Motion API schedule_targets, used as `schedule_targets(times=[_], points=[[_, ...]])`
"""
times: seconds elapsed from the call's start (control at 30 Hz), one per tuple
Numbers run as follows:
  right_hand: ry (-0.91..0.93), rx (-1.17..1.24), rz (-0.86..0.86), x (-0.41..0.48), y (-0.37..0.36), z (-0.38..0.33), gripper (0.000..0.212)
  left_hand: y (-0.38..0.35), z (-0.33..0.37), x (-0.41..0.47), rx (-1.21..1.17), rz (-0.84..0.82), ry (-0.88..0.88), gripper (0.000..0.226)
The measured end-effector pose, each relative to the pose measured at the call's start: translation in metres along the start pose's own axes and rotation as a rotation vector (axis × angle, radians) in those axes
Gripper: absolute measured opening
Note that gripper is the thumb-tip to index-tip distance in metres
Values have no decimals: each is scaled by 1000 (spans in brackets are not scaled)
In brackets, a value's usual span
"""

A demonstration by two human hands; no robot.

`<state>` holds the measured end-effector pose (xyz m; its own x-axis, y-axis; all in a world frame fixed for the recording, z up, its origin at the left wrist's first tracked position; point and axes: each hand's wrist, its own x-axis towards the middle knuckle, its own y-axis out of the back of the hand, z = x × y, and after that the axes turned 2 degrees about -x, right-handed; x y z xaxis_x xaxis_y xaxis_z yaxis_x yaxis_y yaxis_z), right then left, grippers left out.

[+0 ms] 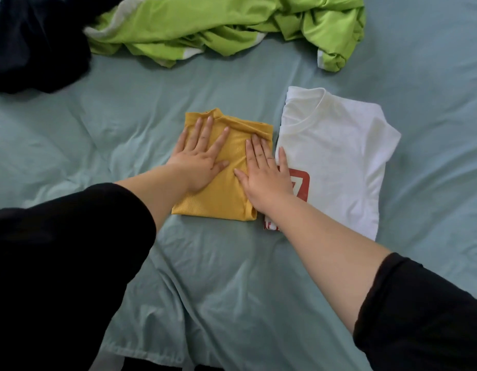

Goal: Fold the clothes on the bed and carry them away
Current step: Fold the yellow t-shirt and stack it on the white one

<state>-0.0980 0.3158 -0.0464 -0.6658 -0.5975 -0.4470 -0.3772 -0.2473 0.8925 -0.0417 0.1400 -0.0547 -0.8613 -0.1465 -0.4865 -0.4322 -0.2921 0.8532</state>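
Pale blue-green bedsheet (232, 277) covered the bed where a folded mustard-yellow ribbed top (224, 194) lay pinned beneath both hands. Left hand (199, 162) and right hand (264, 178) pressed flat, fingers straight, gripping nothing. Just right of the right hand sat a folded white T-shirt with a red print (339, 156); beyond the fingertips lay a crumpled lime-green garment (205, 28) and dark clothing (31, 44).

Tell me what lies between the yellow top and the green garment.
Only bare bed sheet, lightly wrinkled, lies between the yellow top and the green garment. The head view shows this.
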Motion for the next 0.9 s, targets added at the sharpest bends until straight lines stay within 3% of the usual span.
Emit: schedule_targets(times=[0.1, 0.23, 0.3, 0.37, 0.4, 0.47, 0.57, 0.67, 0.77, 0.9], points=[[40, -45, 61, -24, -8, -4, 87, -10, -2, -27, 73, 68, -24, 80], [96, -84, -40, -53, -11, 4, 98, -26, -10, -79, 44, -82, 17, 95], [73, 162, -25, -56, 0, 0, 94, -22, -6, -90, -91, -67, 83, 105], [-92, 559, 129, -59, 10, -4, 73, -15, 2, -92, -328, 123, 217, 108], [-230, 743, 193, -61, 14, -6, 55, -13, 6, -90, -465, 230, 310, 103], [-478, 939, 145, -60, 18, -7, 31, -8, 10, -82, -741, 312, 497, 83], [-562, 887, -42, -52, 22, -11, 24, -1, 14, -65, -910, 225, 648, 53], [-646, 994, -93, -42, 24, -21, 30, 2, 21, -59, -1002, 199, 615, 32], [-782, 1397, -125, -41, 27, -33, 46, 8, 34, -67, -1208, 258, 554, 13], [-779, 1749, -114, -57, 31, -28, 27, 29, 49, -85, -1365, 295, 504, 18]])
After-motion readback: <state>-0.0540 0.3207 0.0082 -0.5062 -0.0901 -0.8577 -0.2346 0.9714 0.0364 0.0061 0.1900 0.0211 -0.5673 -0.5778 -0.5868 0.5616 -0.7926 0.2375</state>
